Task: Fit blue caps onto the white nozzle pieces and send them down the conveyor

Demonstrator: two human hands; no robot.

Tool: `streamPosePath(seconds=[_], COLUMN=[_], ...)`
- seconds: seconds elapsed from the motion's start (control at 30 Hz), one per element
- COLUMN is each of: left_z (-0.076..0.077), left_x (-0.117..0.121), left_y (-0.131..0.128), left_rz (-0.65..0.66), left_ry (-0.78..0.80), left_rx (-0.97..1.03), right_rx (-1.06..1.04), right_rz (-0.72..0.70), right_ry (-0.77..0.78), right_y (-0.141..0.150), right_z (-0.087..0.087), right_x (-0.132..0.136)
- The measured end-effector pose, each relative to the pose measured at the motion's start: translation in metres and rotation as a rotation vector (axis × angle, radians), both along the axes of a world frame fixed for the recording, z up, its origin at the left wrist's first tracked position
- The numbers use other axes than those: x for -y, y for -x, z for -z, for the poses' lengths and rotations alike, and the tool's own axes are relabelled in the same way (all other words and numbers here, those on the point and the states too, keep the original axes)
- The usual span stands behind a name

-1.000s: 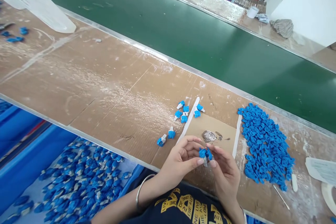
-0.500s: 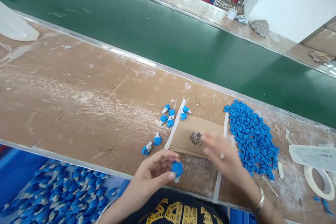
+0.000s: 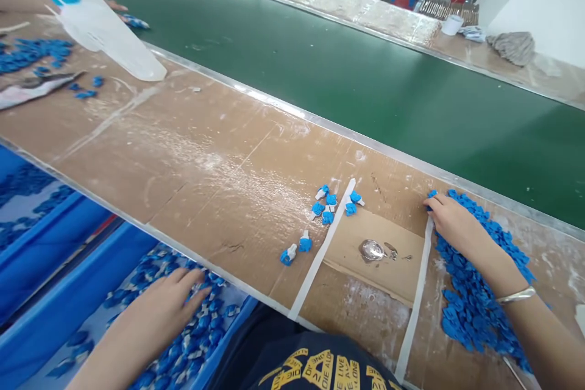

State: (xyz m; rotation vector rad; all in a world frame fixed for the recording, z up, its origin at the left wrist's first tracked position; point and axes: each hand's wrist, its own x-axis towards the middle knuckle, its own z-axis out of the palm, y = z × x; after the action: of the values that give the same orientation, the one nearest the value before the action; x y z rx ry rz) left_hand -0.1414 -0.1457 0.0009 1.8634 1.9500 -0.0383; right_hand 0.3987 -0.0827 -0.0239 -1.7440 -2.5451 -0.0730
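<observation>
My right hand (image 3: 457, 225) lies on the near edge of a large heap of blue plastic caps (image 3: 475, 256), fingertips next to a loose cap; I cannot tell whether it pinches one. My left hand (image 3: 158, 311) reaches into a blue bin (image 3: 59, 244), fingers spread over a mass of blue-and-white plastic parts (image 3: 192, 329), with nothing visible in it. Several similar parts (image 3: 325, 210) lie in a small group on the brown cardboard-covered bench (image 3: 196, 177), between my hands. A small metal piece (image 3: 372, 250) rests on a cardboard pad (image 3: 379, 256).
A green conveyor belt (image 3: 347, 85) with a metal rail runs behind the bench. White tape strips (image 3: 320, 250) mark the cardboard pad. At the far left, a co-worker's hand (image 3: 114, 7) is near a translucent plastic sheet (image 3: 103, 30) and blue parts (image 3: 31, 52).
My hands have moved apart. The left hand no longer shows the blue part, and it has gone down into the bin. The right hand has moved onto the heap of caps.
</observation>
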Motion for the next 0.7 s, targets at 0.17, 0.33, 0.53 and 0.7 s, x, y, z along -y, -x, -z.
streamPosePath(seconds=[0.17,0.33,0.53,0.7], left_z=[-0.019,-0.008,0.011,0.015], left_x=[-0.036,-0.09,-0.137,-0.132], left_y=[-0.068,-0.136,-0.175,-0.164], left_rz=[0.069,0.241,0.401,0.254], left_ry=[-0.133,-0.285,-0.219,-0.2], left_rx=[0.089,0.277,0.325,0.514], right_rx=[-0.013,-0.028,-0.2,-0.278], right_rz=[-0.049,-0.052,0.098,0.212], right_ry=[-0.003,-0.11,-0.158,-0.153], right_y=[-0.006,0.005,0.02,0.02], right_z=[-0.004,-0.001,0.011,0.01], right_x=[-0.001,0.023,0.041,0.038])
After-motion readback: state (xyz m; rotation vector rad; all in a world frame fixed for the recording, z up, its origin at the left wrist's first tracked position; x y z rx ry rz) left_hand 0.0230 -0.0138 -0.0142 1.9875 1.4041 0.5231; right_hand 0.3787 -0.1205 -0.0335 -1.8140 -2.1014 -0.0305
